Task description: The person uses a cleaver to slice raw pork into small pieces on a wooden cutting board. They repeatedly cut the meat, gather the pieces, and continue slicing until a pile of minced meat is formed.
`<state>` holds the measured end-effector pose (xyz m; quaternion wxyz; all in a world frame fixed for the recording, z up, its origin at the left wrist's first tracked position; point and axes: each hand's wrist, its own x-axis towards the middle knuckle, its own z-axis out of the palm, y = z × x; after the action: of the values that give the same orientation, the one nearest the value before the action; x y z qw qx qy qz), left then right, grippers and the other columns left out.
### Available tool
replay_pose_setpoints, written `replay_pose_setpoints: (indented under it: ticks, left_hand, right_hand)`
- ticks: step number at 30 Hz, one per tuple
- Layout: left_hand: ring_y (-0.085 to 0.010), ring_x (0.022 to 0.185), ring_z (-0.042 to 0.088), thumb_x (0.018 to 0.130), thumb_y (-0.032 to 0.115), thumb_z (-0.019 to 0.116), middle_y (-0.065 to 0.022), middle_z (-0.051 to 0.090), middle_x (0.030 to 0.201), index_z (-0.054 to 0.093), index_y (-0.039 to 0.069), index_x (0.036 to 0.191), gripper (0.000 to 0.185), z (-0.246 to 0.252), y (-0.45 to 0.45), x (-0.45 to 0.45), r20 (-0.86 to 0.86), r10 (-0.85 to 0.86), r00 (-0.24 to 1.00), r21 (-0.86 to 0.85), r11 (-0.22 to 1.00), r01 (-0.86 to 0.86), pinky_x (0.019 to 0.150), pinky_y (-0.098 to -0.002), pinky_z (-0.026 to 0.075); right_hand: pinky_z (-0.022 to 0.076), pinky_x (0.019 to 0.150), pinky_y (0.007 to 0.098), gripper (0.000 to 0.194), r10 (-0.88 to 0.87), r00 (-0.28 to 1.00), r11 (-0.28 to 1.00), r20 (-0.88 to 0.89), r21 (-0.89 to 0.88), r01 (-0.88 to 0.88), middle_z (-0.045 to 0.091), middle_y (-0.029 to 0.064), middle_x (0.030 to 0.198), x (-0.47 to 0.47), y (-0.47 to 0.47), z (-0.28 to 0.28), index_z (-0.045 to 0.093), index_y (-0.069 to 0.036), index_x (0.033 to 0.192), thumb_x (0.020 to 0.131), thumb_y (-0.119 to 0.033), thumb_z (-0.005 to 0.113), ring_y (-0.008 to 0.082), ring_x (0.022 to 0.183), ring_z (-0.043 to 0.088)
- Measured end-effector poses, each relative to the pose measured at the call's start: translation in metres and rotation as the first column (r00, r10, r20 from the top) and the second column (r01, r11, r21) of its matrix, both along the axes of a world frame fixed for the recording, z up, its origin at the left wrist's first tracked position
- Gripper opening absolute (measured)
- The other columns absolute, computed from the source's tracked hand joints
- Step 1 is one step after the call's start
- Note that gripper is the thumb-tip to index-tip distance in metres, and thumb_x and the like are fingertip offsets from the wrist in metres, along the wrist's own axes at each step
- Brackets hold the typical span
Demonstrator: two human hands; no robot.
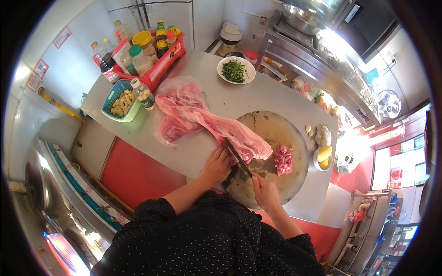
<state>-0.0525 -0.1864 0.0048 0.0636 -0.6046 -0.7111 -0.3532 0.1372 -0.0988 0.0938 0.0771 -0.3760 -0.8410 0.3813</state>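
My right hand (266, 191) grips the handle of a kitchen knife (238, 157). The dark blade, seen almost edge-on, lies against the near side of a long slab of raw meat (221, 124), probably pork. With bent fingers my left hand (217, 166) holds the slab's near edge, just left of the blade; its fingertips are partly hidden. One end of the slab rests on a round chopping board (286, 134). The other end lies on a clear plastic bag (183, 82). A small pile of cut meat (284, 159) sits on the board, right of the knife.
On the metal table (207, 155) stand a plate of chopped greens (236, 70), a basket of garlic cloves (119, 107), a plastic bottle (142, 93) and a red tray (167, 62) of condiments. A bowl (323, 162) with yellow pieces stands near the right edge.
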Motion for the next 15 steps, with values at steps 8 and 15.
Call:
replay_pose_setpoints:
  ticks: [8, 15]
  left_hand:
    - [-0.0357, 0.101, 0.048, 0.071, 0.011, 0.065, -0.0165, 0.052, 0.105, 0.057, 0.002, 0.1, 0.031, 0.002, 0.0, -0.002, 0.145, 0.003, 0.989, -0.011, 1.0, -0.001, 0.089, -0.0429, 0.041]
    - [-0.0352, 0.089, 0.054, 0.07, 0.007, 0.067, -0.0151, 0.052, 0.1, 0.056, 0.002, 0.092, 0.025, 0.001, 0.028, -0.014, 0.508, 0.152, 0.848, 0.041, 0.979, -0.199, 0.077, -0.0417, 0.047]
  right_hand:
    - [0.0433, 0.061, 0.0479, 0.029, 0.004, 1.0, 0.995, -0.015, -0.103, -0.006, 0.058, 0.0263, 0.074, 0.002, 0.008, -0.006, 0.064, -0.001, 0.093, 0.097, -0.026, 0.049, 0.0458, 0.072, 0.057]
    - [0.044, 0.062, 0.0482, 0.031, 0.095, 0.985, 0.987, 0.144, -0.144, -0.074, 0.059, 0.0264, 0.076, -0.009, 0.031, 0.006, 0.062, -0.001, 0.089, 0.097, -0.027, 0.048, 0.045, 0.075, 0.058]
